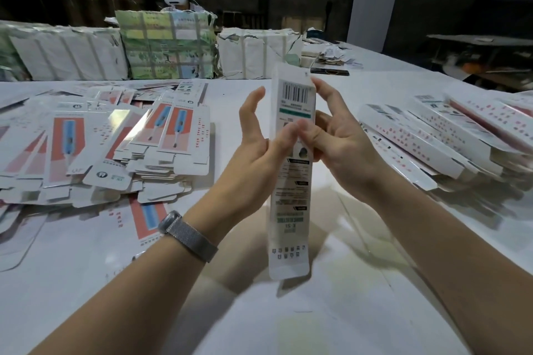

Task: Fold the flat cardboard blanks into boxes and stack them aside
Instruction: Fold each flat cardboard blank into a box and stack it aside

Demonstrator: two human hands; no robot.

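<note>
In the head view, a long narrow box [292, 170] was held upright above the white table [259, 326]; it was pinched near its middle by the left hand [256, 147], the remaining fingers spread, and gripped from the other side by the right hand [343, 141]; flat blanks [115, 147] were heaped at left; folded boxes [450, 138] were stacked at right.

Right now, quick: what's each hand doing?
Left hand: fingers pinch the upright box at mid-height.
Right hand: fingers curl round the same box from the other side.
</note>
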